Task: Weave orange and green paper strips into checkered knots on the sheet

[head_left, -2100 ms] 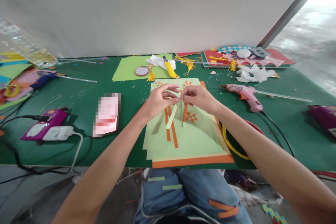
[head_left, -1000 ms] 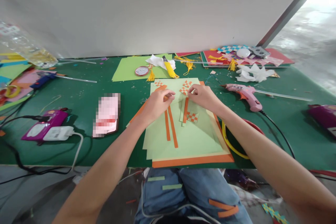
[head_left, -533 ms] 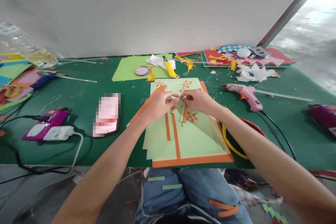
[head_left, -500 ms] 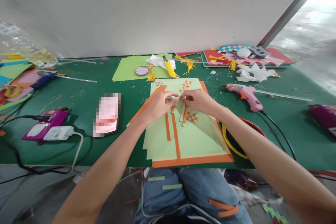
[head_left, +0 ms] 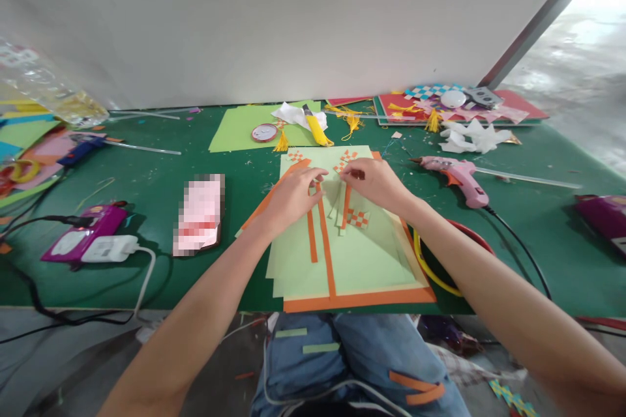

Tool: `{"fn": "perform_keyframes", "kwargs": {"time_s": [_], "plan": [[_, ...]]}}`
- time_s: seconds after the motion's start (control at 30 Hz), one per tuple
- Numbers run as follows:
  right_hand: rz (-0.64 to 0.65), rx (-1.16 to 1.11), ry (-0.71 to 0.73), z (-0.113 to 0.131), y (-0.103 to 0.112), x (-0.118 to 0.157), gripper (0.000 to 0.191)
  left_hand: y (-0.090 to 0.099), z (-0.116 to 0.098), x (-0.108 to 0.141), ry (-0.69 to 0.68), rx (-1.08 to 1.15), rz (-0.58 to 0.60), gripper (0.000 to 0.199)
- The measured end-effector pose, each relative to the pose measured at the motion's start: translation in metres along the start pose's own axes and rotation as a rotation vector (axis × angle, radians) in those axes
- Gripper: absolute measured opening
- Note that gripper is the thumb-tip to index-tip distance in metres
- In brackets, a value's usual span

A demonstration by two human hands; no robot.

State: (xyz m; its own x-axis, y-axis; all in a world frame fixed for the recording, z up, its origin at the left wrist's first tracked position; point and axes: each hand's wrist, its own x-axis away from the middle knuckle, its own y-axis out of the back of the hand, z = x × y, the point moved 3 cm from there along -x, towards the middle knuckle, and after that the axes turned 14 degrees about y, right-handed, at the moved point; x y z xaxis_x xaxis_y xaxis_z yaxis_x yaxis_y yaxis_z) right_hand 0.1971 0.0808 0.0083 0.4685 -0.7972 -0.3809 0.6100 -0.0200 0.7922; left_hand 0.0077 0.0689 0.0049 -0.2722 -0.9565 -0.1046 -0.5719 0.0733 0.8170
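Observation:
My left hand (head_left: 297,195) hovers over the stack of pale green paper (head_left: 376,260), thumb and index finger apart, with nothing visible between them. To its right, my right hand (head_left: 375,181) has its thumb and fingertips pinched together; what they hold, if anything, is too small to make out. Just below the right fingertips are an orange paper strip (head_left: 346,199) and thin pale green strips. Beside these lies a small orange-and-green checkered woven piece (head_left: 359,217). A long orange strip (head_left: 327,241) runs down the sheet below my left hand. More woven bits (head_left: 296,156) rest at the top edge.
A pink glue gun (head_left: 457,176) lies right of the paper, near a yellow-and-red tape roll (head_left: 435,273). To the left are a phone (head_left: 200,212) and a purple power socket (head_left: 92,228). Behind are a yellow cutter (head_left: 317,127) and a round clock dial (head_left: 265,133).
My hands have drawn apart from nearly touching fingertips. The left thumb and index finger have spread, and the right hand has shifted slightly right and away from me.

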Motion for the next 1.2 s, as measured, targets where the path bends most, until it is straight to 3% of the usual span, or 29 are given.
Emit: {"fn": "perform_keyframes", "kwargs": {"time_s": [0.1,0.2,0.43,1.2], "plan": [[-0.08,0.176,-0.002,-0.006,0.005,-0.001,0.016,0.0,0.001,0.0,-0.006,0.02,-0.003,0.04],[-0.073,0.251,0.042,-0.009,0.004,0.0,0.022,0.0,0.002,-0.001,-0.02,0.008,-0.015,0.043],[0.046,0.265,0.075,-0.009,-0.008,0.001,0.028,0.001,0.002,0.0,-0.04,-0.014,-0.042,0.047],[0.041,0.346,0.06,-0.011,-0.007,-0.001,0.032,0.011,-0.007,-0.001,0.048,0.277,-0.118,0.043]]}}
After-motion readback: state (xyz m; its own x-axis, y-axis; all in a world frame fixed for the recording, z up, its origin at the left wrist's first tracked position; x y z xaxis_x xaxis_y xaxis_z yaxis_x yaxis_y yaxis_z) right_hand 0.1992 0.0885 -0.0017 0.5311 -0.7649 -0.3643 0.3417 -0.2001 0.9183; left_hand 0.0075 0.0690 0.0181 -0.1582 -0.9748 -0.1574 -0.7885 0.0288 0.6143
